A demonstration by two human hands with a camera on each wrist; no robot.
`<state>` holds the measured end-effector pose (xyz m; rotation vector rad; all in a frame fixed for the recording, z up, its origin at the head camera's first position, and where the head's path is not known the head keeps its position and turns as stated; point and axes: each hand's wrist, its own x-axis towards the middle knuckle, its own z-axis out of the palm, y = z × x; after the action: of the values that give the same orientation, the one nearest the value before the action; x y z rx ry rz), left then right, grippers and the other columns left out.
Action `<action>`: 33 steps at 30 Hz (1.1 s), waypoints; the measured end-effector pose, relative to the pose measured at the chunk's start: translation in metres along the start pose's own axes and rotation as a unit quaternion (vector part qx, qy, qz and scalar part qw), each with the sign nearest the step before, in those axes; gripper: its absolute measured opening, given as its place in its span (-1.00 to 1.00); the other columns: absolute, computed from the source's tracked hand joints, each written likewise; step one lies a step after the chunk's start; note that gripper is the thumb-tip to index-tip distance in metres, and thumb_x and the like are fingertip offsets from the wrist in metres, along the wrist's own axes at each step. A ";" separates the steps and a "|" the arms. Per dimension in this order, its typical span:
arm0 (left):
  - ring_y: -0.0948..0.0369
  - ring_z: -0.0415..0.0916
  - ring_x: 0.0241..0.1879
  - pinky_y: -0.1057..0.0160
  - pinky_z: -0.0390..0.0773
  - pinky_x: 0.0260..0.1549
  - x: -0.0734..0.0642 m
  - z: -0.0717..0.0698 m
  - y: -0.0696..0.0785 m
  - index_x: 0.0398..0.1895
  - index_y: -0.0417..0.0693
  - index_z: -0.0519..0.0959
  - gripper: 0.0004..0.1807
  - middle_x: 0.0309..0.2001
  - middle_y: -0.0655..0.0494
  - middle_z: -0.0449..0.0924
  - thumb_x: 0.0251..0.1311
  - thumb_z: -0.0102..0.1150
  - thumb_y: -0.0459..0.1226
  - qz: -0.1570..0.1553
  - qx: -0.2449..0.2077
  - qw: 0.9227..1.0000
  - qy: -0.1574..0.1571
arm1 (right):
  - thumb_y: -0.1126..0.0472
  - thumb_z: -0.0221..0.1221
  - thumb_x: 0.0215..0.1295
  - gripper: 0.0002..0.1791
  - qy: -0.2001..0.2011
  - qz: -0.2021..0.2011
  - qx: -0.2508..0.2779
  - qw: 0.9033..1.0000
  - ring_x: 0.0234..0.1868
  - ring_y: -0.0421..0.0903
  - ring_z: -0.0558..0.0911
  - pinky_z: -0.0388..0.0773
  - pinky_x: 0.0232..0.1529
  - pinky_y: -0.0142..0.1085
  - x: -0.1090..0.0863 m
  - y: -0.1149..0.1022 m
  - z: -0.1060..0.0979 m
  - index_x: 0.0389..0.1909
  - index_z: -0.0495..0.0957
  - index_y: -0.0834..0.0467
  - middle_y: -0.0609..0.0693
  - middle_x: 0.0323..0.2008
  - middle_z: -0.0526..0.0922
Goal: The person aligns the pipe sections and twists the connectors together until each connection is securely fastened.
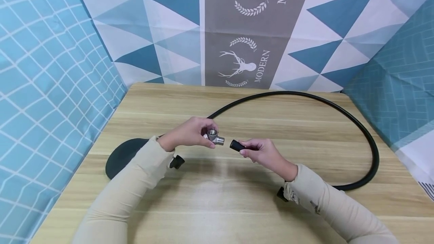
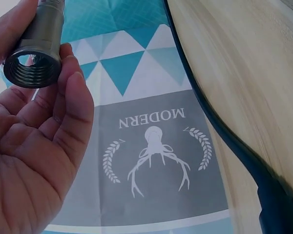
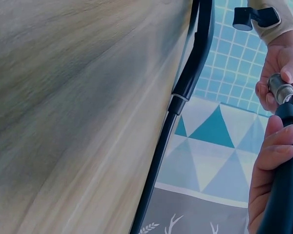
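1. Left grip (image 1: 194, 132) pinches silver threaded metal fitting (image 1: 216, 139) above wooden bench (image 1: 210, 217); likely hard, slippery: hold its body.
2. Right grip (image 1: 263, 153) holds black tubular end (image 1: 236, 145), just apart; probably stiff; grasp behind its tip, rear unclear.

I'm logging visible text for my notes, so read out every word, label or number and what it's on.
"MODERN": gray backdrop strip; upside down in the left wrist view.
"MOD": same strip, higher up, cut off by the frame edge.
Metal fitting and black tube: nothing readable; any markings are too small or blurred.
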<state>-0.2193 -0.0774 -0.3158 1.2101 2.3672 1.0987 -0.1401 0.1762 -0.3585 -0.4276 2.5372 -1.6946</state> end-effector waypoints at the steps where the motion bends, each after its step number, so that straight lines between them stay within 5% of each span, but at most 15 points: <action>1: 0.28 0.43 -0.44 0.32 0.48 -0.42 0.001 0.000 0.000 -0.18 -0.29 0.57 -0.63 -0.39 0.09 0.60 -0.08 0.48 -0.43 -0.001 -0.001 1.000 -0.002 | 0.44 0.29 0.16 -0.68 0.000 -0.001 -0.001 1.000 -0.65 -0.26 0.40 0.34 -0.64 -0.43 0.000 0.000 0.000 -0.05 0.59 0.46 0.17 -0.52 0.67; 7: 0.28 0.40 -0.46 0.33 0.44 -0.44 0.003 0.001 0.003 -0.18 -0.29 0.57 -0.64 -0.40 0.11 0.59 -0.07 0.48 -0.42 0.008 0.001 1.000 -0.003 | 0.46 0.29 0.14 -0.69 0.010 -0.012 0.000 1.000 -0.66 -0.27 0.40 0.34 -0.65 -0.43 0.000 0.001 0.001 -0.07 0.60 0.47 0.15 -0.54 0.66; 14: 0.29 0.43 -0.46 0.33 0.46 -0.43 0.003 0.002 0.003 -0.19 -0.29 0.57 -0.64 -0.42 0.12 0.59 -0.09 0.49 -0.43 0.014 0.002 1.000 -0.001 | 0.51 0.28 0.10 -0.72 0.010 -0.069 0.006 0.998 -0.68 -0.31 0.38 0.33 -0.68 -0.42 -0.001 0.001 0.008 -0.14 0.59 0.53 0.08 -0.59 0.62; 33: 0.30 0.38 -0.48 0.34 0.44 -0.47 0.006 0.003 0.009 -0.24 -0.25 0.58 -0.67 -0.45 0.15 0.56 -0.10 0.50 -0.41 0.037 0.017 0.999 -0.015 | 0.51 0.29 0.11 -0.72 0.008 -0.060 0.014 0.998 -0.67 -0.31 0.37 0.32 -0.67 -0.43 -0.002 -0.002 0.005 -0.13 0.60 0.51 0.11 -0.57 0.62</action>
<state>-0.2167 -0.0680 -0.3106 1.3257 2.3454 1.0584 -0.1364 0.1714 -0.3592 -0.5780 2.5426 -1.7774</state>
